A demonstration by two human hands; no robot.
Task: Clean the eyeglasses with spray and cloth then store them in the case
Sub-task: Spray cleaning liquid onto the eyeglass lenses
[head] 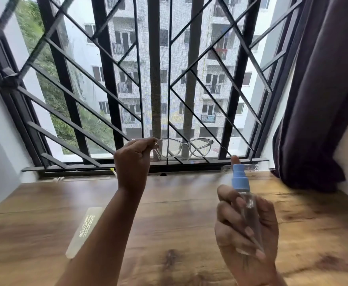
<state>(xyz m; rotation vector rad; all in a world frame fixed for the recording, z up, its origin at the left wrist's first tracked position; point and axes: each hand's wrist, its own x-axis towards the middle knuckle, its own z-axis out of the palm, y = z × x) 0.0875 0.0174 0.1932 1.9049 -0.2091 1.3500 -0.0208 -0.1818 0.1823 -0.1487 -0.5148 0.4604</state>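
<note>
Forward, left hand (132,159) pinches eyeglasses (184,148) aloft.

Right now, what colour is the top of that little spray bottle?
Light blue, on a clear spray bottle held in the right hand; the head view shows it.

The head camera looks forward and down, over table (179,205) toward window (160,79).

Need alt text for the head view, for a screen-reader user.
The left hand pinches clear-framed eyeglasses by one corner, raised before a barred window, while the right hand grips a blue-capped spray bottle, a finger atop its nozzle. A pale translucent oblong lies on the wooden table.
</note>
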